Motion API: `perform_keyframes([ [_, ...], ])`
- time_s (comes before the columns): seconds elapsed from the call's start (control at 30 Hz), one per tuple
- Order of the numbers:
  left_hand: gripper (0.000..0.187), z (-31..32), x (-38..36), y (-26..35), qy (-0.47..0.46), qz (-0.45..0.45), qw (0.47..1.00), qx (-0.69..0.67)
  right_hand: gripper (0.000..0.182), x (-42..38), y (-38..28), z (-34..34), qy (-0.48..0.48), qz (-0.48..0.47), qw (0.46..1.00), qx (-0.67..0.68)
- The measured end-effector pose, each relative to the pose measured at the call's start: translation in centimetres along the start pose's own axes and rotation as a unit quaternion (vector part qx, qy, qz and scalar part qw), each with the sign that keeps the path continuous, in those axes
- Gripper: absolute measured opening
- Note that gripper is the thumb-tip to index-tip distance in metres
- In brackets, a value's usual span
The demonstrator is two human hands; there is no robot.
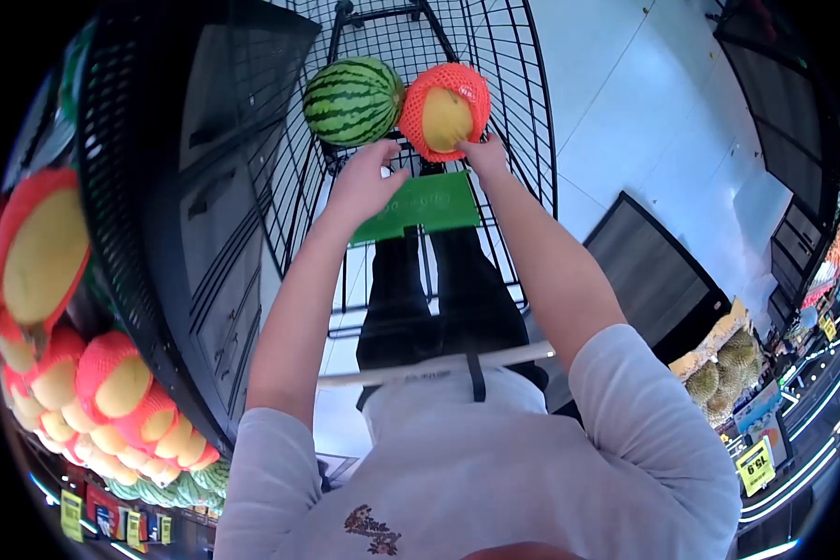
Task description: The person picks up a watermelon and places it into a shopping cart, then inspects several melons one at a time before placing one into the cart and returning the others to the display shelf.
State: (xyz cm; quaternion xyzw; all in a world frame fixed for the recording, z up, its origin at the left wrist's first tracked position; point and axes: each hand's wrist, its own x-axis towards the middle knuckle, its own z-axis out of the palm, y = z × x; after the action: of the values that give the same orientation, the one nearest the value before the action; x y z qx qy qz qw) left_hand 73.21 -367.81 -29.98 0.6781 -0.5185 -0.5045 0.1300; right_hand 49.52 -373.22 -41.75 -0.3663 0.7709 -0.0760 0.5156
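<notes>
A yellow melon in an orange foam net point(446, 112) lies in a black wire shopping cart point(523, 121), touching a striped green watermelon point(353, 101) on its left. My right hand point(485, 154) grips the netted melon at its near lower edge. My left hand point(364, 182) is just below the gap between the two fruits, fingers spread and thumb pointing toward the melon, holding nothing. A green panel point(420, 207) on the cart sits under both wrists.
A black display bin point(205, 187) stands at my left, with several netted yellow melons point(112, 383) and watermelons point(191, 483) stacked beside it. Durians point(723, 373) and yellow price tags point(756, 465) are at the right. Pale floor point(625, 103) lies beyond the cart.
</notes>
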Motion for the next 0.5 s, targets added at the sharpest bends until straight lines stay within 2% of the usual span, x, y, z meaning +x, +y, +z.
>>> perform_keyframes([
  [0.03,0.045,0.4,2.9,-0.3,0.009,0.019,1.0,0.02,0.06,0.6,-0.6,0.4,-0.011,0.044,0.996,0.083],
  [0.07,0.046,0.7,5.9,-0.2,0.017,0.037,0.998,0.039,0.06,2.5,0.4,1.2,-0.011,0.052,0.995,0.084],
  [0.1,0.048,1.0,8.9,0.0,0.023,0.034,0.996,0.082,0.054,4.3,1.4,2.0,-0.008,0.081,0.966,0.244],
  [0.13,0.048,1.5,11.8,-0.3,0.015,0.031,0.996,0.084,0.05,5.8,2.4,2.7,-0.002,0.107,0.911,0.398],
  [0.17,0.05,2.0,14.8,-0.6,0.028,0.034,0.996,0.08,0.042,6.9,2.4,3.7,0.046,0.104,0.909,0.401],
  [0.2,0.051,2.4,17.5,-0.7,0.042,0.037,0.996,0.076,0.042,7.8,2.6,4.4,0.048,0.108,0.908,0.402],
  [0.27,0.051,3.1,22.5,-1.1,0.038,0.023,0.998,0.051,0.044,8.3,2.4,5.1,0.071,0.207,0.81,0.544],
  [0.33,0.053,4.0,25.9,-1.1,0.034,0.011,0.999,0.025,0.047,8.8,1.4,4.8,0.08,0.21,0.8,0.557],
  [0.4,0.065,4.7,28.1,-0.7,-0.042,-0.067,0.997,-0.018,0.037,8.9,0.1,4.4,0.086,0.247,0.802,0.536],
  [0.43,0.075,4.5,27.8,0.9,-0.066,-0.092,0.993,-0.015,0.038,9.1,-0.1,4.3,0.089,0.254,0.817,0.51],
  [0.5,0.077,6.4,30.7,-1.6,-0.101,-0.128,0.985,-0.058,0.038,9.2,-0.3,4.2,0.071,0.243,0.817,0.518],
])
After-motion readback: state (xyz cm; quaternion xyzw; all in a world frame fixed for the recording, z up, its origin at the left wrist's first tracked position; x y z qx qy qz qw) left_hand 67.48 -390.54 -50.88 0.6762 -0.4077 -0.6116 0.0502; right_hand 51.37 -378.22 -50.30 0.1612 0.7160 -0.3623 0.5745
